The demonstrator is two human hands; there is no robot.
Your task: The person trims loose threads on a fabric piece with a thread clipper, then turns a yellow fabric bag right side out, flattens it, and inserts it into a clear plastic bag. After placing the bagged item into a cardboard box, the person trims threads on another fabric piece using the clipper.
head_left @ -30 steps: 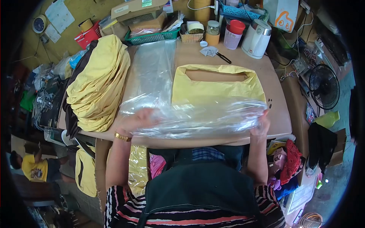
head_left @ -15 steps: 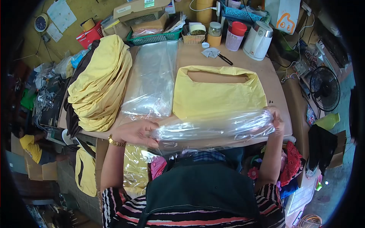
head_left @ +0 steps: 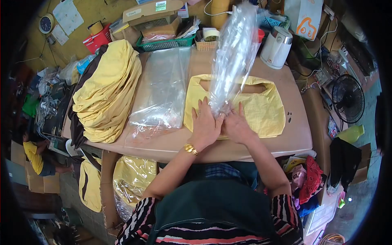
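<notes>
A clear plastic bag (head_left: pixel 234 53) stands up from my hands, its far end puffed out over the back of the table. My left hand (head_left: pixel 205 126), with a gold bracelet at the wrist, pinches the bag's near end between thumb and fingers. Close against it, my right hand (head_left: pixel 238 125) grips the same end. Both are above a yellow cloth bag (head_left: pixel 265 112) that lies flat, its handle opening partly hidden by the plastic. To the left lies a stack of flat clear bags (head_left: pixel 161 90), beside a heap of yellow cloth (head_left: pixel 108 90).
Along the back stand a green basket (head_left: pixel 167 43), a white kettle (head_left: pixel 276 48) and a small woven basket (head_left: pixel 205 45). A fan (head_left: pixel 348 99) is at the right. Coloured cloths (head_left: pixel 311 179) lie below the table's right edge. Another person (head_left: pixel 36 157) is at the far left.
The plastic bag has gone from stretched sideways near the table's front edge to upright, pointing away from me. My hands have come together over the yellow bag.
</notes>
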